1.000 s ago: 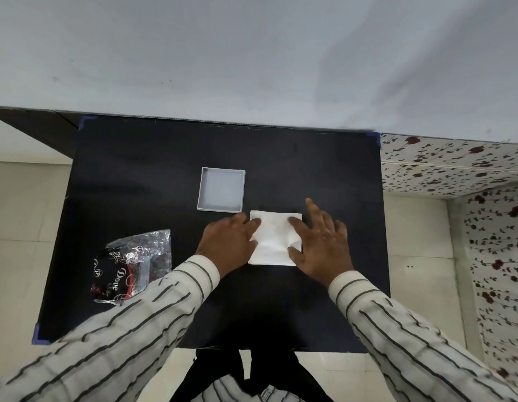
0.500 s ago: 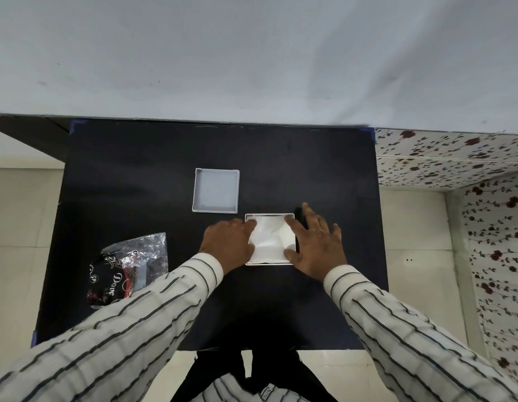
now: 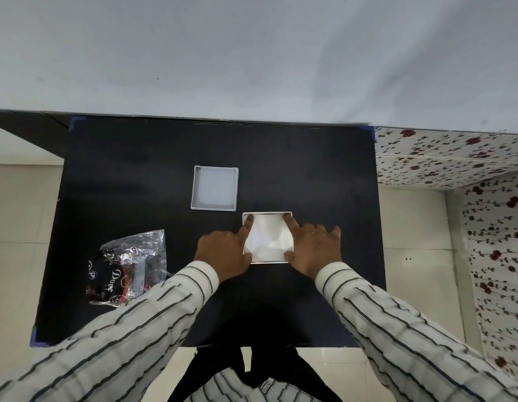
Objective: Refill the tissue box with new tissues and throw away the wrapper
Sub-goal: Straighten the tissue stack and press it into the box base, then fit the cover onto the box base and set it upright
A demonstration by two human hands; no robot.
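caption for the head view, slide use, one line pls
Both hands, left hand and right hand, press tissues into the white box; lid and wrapper alongside.

Black table (image 3: 136, 175) bears tissue box (image 3: 267, 213), lid (image 3: 214, 188), wrapper (image 3: 127, 268).

Table (image 3: 136, 175): matt black surface, smooth, no glare.
Tissue box (image 3: 267, 213): white rigid rim, plastic look, smooth.
Tissues (image 3: 267, 237): white soft paper, matt, lightly creased.
Lid (image 3: 215, 188): pale grey-white tray form, plastic look, smooth, faint sheen.
Wrapper (image 3: 127, 268): thin plastic film, glossy, crinkled; clear silvery part plus black printed part.
Sleeves (image 3: 396, 323): woven cloth, cream with dark stripes, matt.
Wall (image 3: 252, 53): plain, matt, pale.
Floor (image 3: 20, 204): pale tiles, slight sheen.
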